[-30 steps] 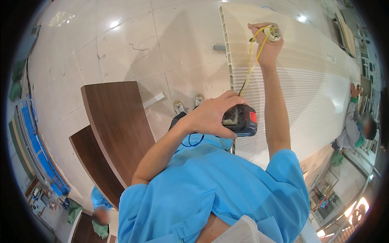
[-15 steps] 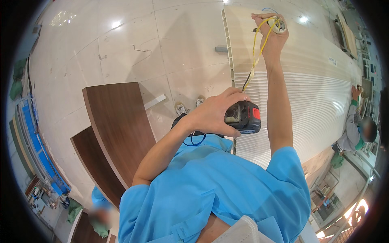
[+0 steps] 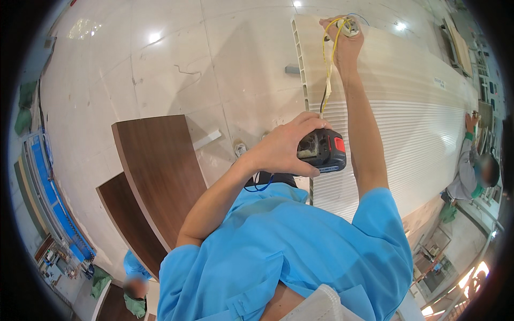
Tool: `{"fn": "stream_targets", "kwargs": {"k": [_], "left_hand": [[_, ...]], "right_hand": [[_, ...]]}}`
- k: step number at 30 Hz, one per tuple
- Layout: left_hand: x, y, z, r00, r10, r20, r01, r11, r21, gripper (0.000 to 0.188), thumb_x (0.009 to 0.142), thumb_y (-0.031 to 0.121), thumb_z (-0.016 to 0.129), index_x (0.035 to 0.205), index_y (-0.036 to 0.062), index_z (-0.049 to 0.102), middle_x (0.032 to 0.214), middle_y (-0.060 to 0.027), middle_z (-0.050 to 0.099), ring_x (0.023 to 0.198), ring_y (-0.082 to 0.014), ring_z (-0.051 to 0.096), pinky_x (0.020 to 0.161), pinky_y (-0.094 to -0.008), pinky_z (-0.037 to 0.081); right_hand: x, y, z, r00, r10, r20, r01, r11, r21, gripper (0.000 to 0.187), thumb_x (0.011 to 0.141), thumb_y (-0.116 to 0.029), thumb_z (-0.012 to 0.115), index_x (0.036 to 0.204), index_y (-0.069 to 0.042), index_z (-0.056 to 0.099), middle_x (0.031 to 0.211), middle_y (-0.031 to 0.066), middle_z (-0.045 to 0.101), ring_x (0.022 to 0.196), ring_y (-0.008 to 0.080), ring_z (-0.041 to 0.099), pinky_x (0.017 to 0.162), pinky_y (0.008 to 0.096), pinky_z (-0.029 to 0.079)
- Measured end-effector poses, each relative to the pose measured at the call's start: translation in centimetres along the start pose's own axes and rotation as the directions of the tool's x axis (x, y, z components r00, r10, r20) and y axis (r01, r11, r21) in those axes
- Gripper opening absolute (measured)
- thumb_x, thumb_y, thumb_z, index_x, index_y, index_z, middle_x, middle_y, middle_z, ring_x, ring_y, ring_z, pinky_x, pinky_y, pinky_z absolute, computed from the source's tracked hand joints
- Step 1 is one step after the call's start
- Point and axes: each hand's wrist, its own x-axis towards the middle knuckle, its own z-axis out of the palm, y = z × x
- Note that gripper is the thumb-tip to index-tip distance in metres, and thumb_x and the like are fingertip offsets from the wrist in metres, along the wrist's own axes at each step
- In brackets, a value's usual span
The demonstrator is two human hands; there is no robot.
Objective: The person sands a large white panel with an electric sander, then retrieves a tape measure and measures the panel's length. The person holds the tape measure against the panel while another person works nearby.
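Observation:
My left hand is wrapped round a black power-tool battery pack with a red button, held in front of my waist. At the end of my outstretched right arm, my right hand grips a small round whitish fitting with a hollow, wired end. Yellow wires loop out of it and run down to a taped joint, then as darker wire toward the battery pack. A blue cable hangs under my left wrist. Beneath my right arm lies a broad ribbed cream panel.
Dark brown wood-grain boards stand to my left. A grey block and a bent wire lie on the tiled floor. Another person is at the panel's far right side; one more person is at lower left.
My right hand has shifted a little left and farther out, taking the round fitting and yellow wires along. My left hand keeps its hold on the battery pack, nearly still.

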Motion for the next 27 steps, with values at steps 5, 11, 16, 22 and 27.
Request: {"fn": "stream_targets", "kwargs": {"k": [5,11,16,22,27], "left_hand": [[0.2,0.1,-0.2,1.000,0.003,0.006,-0.003,1.000,0.004,0.087,0.062,0.023,0.088,0.140,0.0088,0.052,0.142,-0.0148,0.049,0.132,-0.0337,0.052,0.111,-0.0414,0.044],[0.7,-0.4,-0.7,0.998,0.049,-0.032,-0.048,0.999,0.010,0.089,0.062,0.022,0.088,0.142,0.0095,0.052,0.144,-0.0150,0.048,0.134,-0.0348,0.050,0.112,-0.0425,0.043],[1.0,-0.2,-1.0,0.998,0.048,-0.038,-0.047,0.998,0.037,0.089,0.062,0.022,0.087,0.143,0.0096,0.051,0.145,-0.0157,0.047,0.135,-0.0356,0.049,0.113,-0.0434,0.043],[1.7,0.1,-1.8,0.998,0.053,-0.032,-0.052,0.999,0.010,0.089,0.063,0.021,0.088,0.143,0.0088,0.051,0.146,-0.0164,0.047,0.136,-0.0354,0.048,0.115,-0.0425,0.040],[2.2,-0.3,-2.6,0.999,0.031,-0.009,-0.031,0.999,-0.028,0.088,0.064,0.021,0.089,0.142,0.0084,0.051,0.150,-0.0178,0.046,0.138,-0.0351,0.048,0.115,-0.0423,0.039]], "right_hand": [[0.5,-0.3,-0.2,0.999,0.035,-0.026,-0.035,0.999,0.029,0.013,0.084,0.008,0.074,0.094,0.002,0.067,0.093,0.0113,0.074,0.092,0.0220,0.074,0.084,0.0323,0.057],[2.2,0.3,0.7,0.998,0.056,0.016,-0.056,0.998,-0.018,0.013,0.084,0.007,0.075,0.093,0.001,0.067,0.093,0.0112,0.074,0.090,0.0198,0.073,0.084,0.0322,0.056],[2.7,1.1,0.7,1.000,0.007,-0.002,-0.006,0.998,0.061,0.015,0.083,0.006,0.077,0.094,0.001,0.068,0.090,0.0091,0.074,0.088,0.0173,0.071,0.080,0.0316,0.056],[4.7,1.4,1.3,0.999,-0.022,-0.023,0.022,1.000,0.019,0.016,0.082,0.007,0.077,0.092,-0.001,0.067,0.090,0.0097,0.075,0.088,0.0165,0.072,0.075,0.0296,0.056],[4.2,0.5,1.7,1.000,-0.005,-0.022,0.005,0.999,0.034,0.016,0.083,0.005,0.076,0.093,-0.002,0.066,0.090,0.0096,0.075,0.086,0.0161,0.071,0.073,0.0277,0.055]]}}
